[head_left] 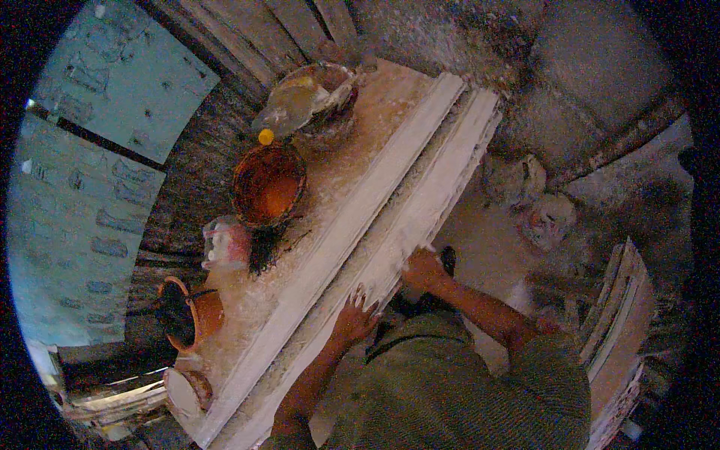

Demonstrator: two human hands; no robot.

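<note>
A long white-coated length [375, 206] with two raised bands and a rough groove between them runs diagonally across the workbench. It looks like a plaster moulding, but its exact kind is hard to make out. My left hand [356, 319] rests on its near band, with white-smeared fingers spread apart and nothing visible in them. Farther along the same near edge is my right hand [424, 268]. Its fingers blend into the white surface and blur, so I cannot make out whether they grip anything.
Beyond the moulding, the brown workbench [330, 180] holds a round orange-brown tub [270, 187], a basin [330, 120] and a clear bottle with a yellow cap [265, 136]. A pink-and-white container [226, 244] and an orange bucket [206, 315] stand left. White-dusted lumps [547, 217] lie right.
</note>
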